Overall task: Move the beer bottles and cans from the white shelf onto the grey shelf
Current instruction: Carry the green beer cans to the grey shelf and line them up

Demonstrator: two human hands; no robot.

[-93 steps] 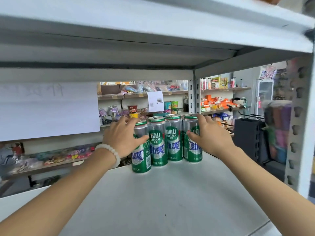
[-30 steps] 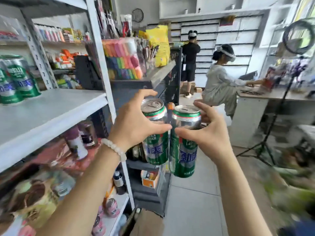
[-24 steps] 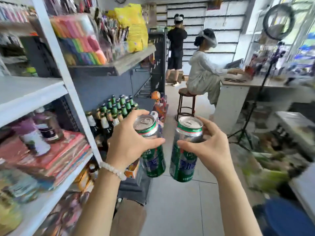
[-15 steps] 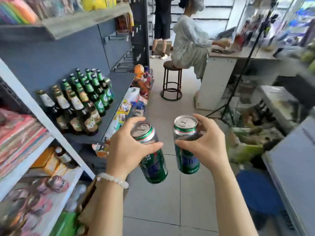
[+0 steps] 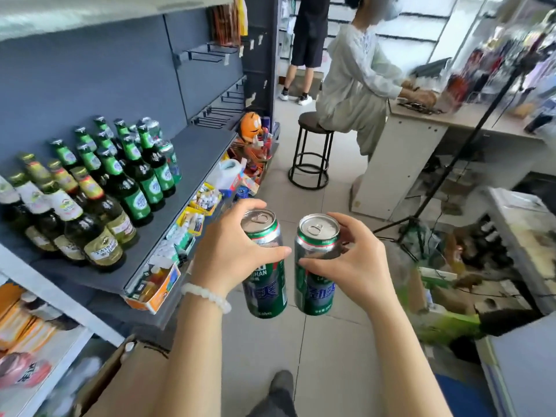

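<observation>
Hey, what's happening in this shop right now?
A person is carrying two green beer cans, one gripped in the left hand, the left green can, and one in the right hand, the right green can. Both are held above the tiled floor, not yet set on the grey shelf, where green and brown glass beer bottles already stand.

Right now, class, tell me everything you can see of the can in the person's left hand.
The left can is a tall green beer can with a silver shoulder, a red and white band and a closed pull-tab top. It looks like metal. Its blue and white lettering is partly hidden. It hangs in the air over the tiled floor, tilted slightly, gripped near the top by the left hand, beside but apart from the other can.
</observation>
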